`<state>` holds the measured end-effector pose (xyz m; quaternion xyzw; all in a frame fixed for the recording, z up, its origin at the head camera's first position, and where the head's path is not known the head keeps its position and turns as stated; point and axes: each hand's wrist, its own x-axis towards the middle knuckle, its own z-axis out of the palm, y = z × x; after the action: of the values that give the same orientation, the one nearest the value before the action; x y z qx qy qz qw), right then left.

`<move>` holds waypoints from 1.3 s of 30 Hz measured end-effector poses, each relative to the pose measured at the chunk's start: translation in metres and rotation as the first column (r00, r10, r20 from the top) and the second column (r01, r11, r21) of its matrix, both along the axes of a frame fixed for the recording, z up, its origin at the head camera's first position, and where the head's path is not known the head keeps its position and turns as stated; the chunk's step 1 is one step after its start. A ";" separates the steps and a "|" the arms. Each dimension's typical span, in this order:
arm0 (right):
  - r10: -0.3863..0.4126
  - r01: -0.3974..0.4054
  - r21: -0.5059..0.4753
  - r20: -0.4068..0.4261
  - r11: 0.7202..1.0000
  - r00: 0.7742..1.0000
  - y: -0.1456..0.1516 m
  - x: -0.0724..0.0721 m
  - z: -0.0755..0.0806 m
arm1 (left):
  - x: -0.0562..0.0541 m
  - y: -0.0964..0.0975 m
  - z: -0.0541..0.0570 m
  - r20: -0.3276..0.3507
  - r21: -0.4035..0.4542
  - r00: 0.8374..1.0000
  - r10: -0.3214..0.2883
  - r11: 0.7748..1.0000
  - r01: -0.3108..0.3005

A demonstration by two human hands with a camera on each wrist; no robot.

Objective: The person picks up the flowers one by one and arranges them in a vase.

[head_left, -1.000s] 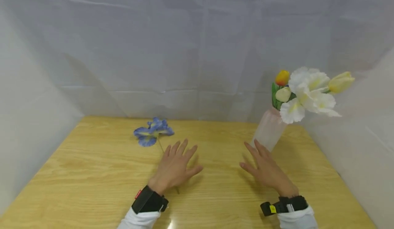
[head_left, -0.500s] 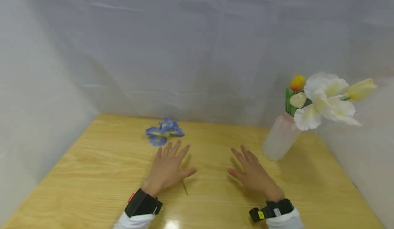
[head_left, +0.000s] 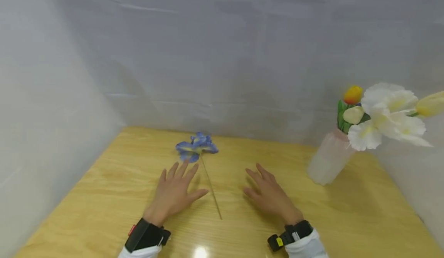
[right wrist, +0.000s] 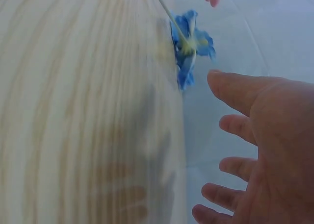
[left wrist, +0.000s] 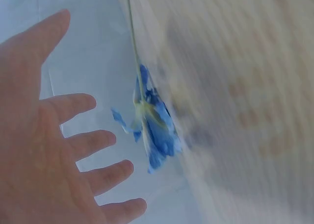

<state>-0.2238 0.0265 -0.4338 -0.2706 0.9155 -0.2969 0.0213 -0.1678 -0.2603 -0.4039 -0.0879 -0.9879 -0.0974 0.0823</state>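
A blue artificial iris (head_left: 196,147) lies on the wooden table, its bloom toward the back and its thin stem running forward between the two hands. Just left of the stem, my left hand (head_left: 173,194) hovers palm down, fingers spread and holding nothing. My right hand (head_left: 272,196) is to the right of the stem, also palm down with fingers spread. In the left wrist view the iris bloom (left wrist: 154,123) shows beyond the fingertips. The right wrist view has the bloom (right wrist: 189,47) past the thumb, with a fingertip of the other hand at the top edge.
At the right of the table (head_left: 243,235) stands a pale pink-white vase (head_left: 329,159). It holds a large white flower (head_left: 388,115), an orange-yellow tulip (head_left: 353,95) and cream tulips. Grey-white cloth (head_left: 225,57) hangs behind the table and along both sides.
The head view has swung left, so table, iris and vase sit farther right. Both hands have shifted left relative to the iris, which uncovers its stem. The right hand is farther from the vase.
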 end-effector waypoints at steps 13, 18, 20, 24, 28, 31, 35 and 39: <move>0.050 -0.049 -0.034 0.018 0.998 0.999 -0.043 -0.001 -0.010 | 0.017 -0.027 0.002 0.009 -0.012 0.997 0.076 0.997 -0.076; 0.054 -0.054 -0.045 0.009 0.998 0.998 -0.058 -0.002 -0.009 | 0.021 -0.033 0.001 0.013 -0.009 0.995 0.095 0.995 -0.095; 0.056 -0.057 -0.058 -0.013 0.997 0.998 -0.065 -0.003 -0.009 | 0.024 -0.035 0.002 0.017 -0.003 0.994 0.106 0.994 -0.106; 0.042 -0.047 -0.099 -0.050 0.994 0.998 -0.083 -0.004 -0.008 | 0.028 -0.040 0.000 0.009 0.002 0.992 0.123 0.992 -0.123; -0.038 0.032 -0.112 -0.046 0.993 0.998 -0.104 -0.007 -0.004 | 0.031 -0.044 0.002 -0.003 -0.015 0.990 0.138 0.990 -0.138; -0.104 0.102 -0.081 -0.027 0.992 0.994 -0.115 -0.011 -0.003 | 0.035 -0.046 0.002 -0.003 -0.011 0.989 0.147 0.989 -0.147; -0.174 0.174 -0.036 -0.002 0.984 0.985 -0.123 -0.015 -0.007 | 0.040 -0.048 0.000 0.004 0.001 0.989 0.149 0.989 -0.149; -0.170 0.172 -0.050 0.044 0.984 0.984 -0.125 -0.017 -0.005 | 0.043 -0.052 -0.001 -0.002 -0.003 0.985 0.171 0.985 -0.171</move>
<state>-0.2404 -0.0988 -0.4386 -0.1855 0.9264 -0.3276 0.0065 -0.1246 -0.3120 -0.4046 -0.0032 -0.9919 -0.0882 0.0909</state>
